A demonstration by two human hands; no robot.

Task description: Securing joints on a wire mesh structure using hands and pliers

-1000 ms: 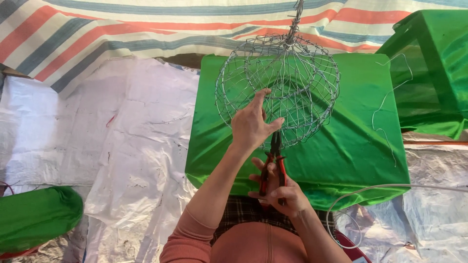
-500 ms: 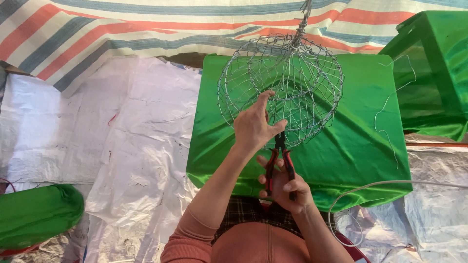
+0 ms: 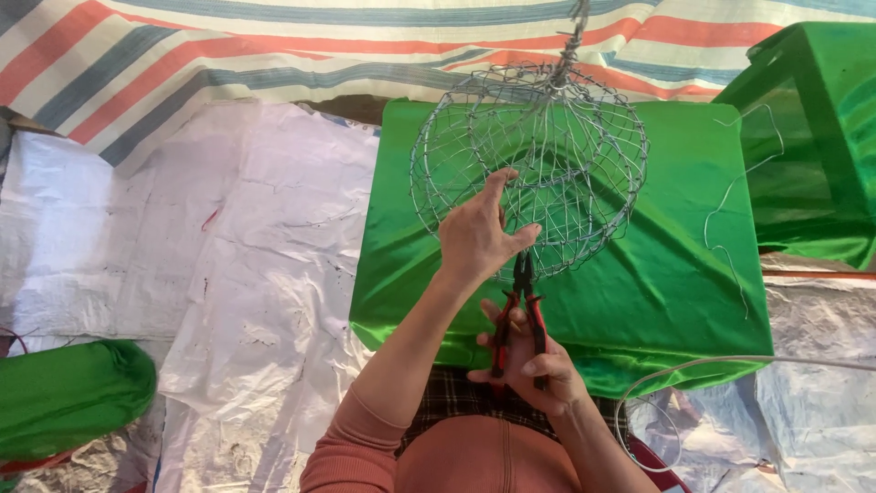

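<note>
A round wire-mesh ball frame (image 3: 557,146) hangs from a twisted wire above a green satin-covered table (image 3: 657,274). My left hand (image 3: 479,237) reaches up and grips the lower left wires of the frame, fingers pinched on the mesh. My right hand (image 3: 525,361) sits below it and holds red-and-black pliers (image 3: 520,310) upright, their nose touching the bottom of the frame beside my left thumb.
A bent loose wire (image 3: 735,215) lies on the table's right side. A green-draped stand (image 3: 812,137) is at far right, a green bundle (image 3: 64,397) at lower left. White plastic sheeting (image 3: 182,274) covers the ground; a striped tarp (image 3: 274,46) hangs behind. A thin wire loop (image 3: 639,411) curls near my right arm.
The view has shifted slightly; my left hand stays on the frame's lower wires while the pliers have edged up and closer to the mesh.
</note>
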